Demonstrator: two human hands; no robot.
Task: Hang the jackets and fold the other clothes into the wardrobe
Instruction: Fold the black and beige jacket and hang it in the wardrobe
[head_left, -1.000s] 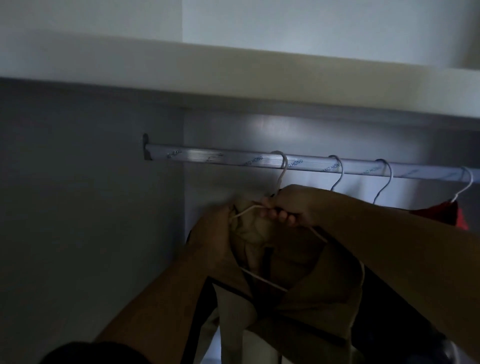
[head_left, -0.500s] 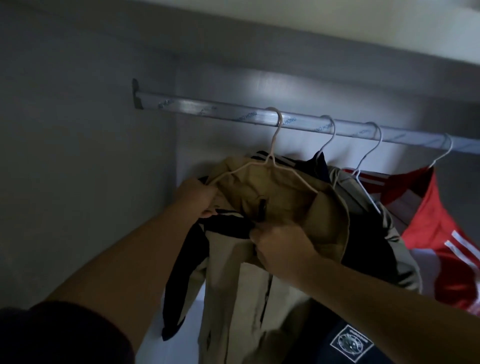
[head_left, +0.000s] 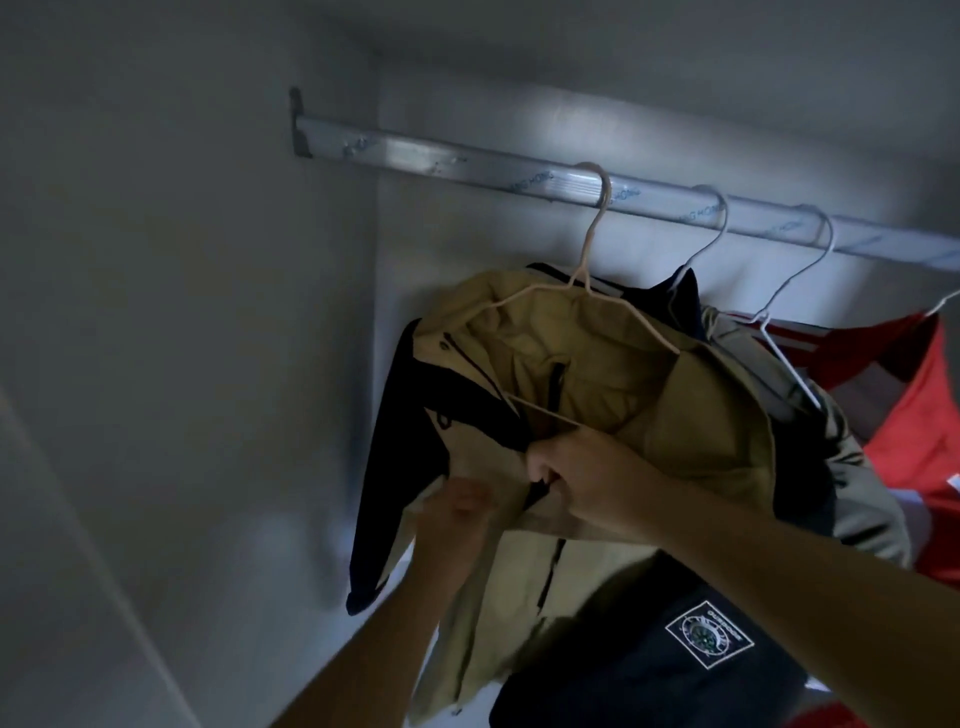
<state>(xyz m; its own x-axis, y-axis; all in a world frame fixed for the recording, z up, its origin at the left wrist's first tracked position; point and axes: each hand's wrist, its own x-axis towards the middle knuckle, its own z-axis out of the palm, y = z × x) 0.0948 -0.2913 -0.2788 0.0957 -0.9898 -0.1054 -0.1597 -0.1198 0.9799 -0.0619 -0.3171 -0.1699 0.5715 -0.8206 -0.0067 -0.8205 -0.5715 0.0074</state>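
Jacket (head_left: 613, 374): tan with a navy sleeve, hung on a hanger (head_left: 584, 293) at the left end of the row. It is off the bench and inside the wardrobe.

1. Nearest: both forearms reach up and forward to the jacket front.
2. Left hand (head_left: 457, 514): the lower of the two, on the person's left. It holds the edge of the left front panel. Motion blur hides the exact finger positions.
3. Right hand (head_left: 587, 478): slightly higher, fingers curled tight round the bunched fabric at the front opening. It sits just below the hanger's bottom bar and is the nearer hand to the hanger.
4. Key relation: the hanger lies up and away from both hands. The jacket's long axis runs from the hanger down toward the person. The front opening falls between the hands, which are close together without touching.
5. Judgement: the step in hand is dressing the jacket on the hanger. Any pull should run down along the long axis. A sideways pull could slide a shoulder off the hanger.
6. Farther: the hanger hook sits over the rail (head_left: 467, 166).
7. Right of it: a navy garment (head_left: 709, 634) and a red garment (head_left: 924, 415) hang against the jacket's far side.
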